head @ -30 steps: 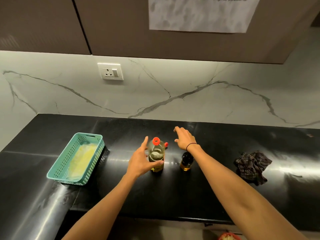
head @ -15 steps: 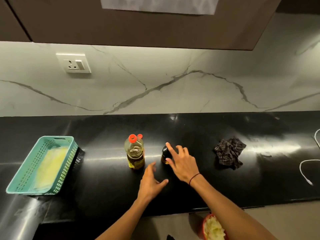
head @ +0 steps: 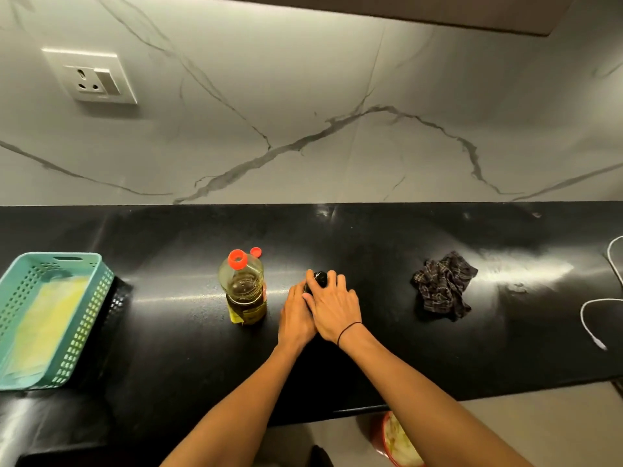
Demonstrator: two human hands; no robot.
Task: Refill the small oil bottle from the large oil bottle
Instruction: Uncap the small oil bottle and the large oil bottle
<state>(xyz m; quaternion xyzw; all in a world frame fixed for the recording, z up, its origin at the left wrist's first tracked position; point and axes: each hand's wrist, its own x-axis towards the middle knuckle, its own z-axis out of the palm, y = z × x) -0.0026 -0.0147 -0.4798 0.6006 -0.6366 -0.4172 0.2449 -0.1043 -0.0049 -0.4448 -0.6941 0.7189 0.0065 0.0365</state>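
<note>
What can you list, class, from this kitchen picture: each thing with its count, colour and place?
large clear plastic oil bottle: one, red neck, uncapped, counter centre
small red bottle cap: one, behind large bottle
small dark oil bottle: one, right of large bottle, between both hands
teal perforated plastic basket: one, counter left, yellow cloth inside
dark checked crumpled cloth: one, counter right
white cable: one, far right
white wall socket: one, marble wall, upper left
black stone counter: one
left hand: holds small bottle
right hand: fingers curled over small bottle

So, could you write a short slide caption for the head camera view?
Both hands, left and right, grip the small oil bottle beside the uncapped large oil bottle on a black counter.
</note>
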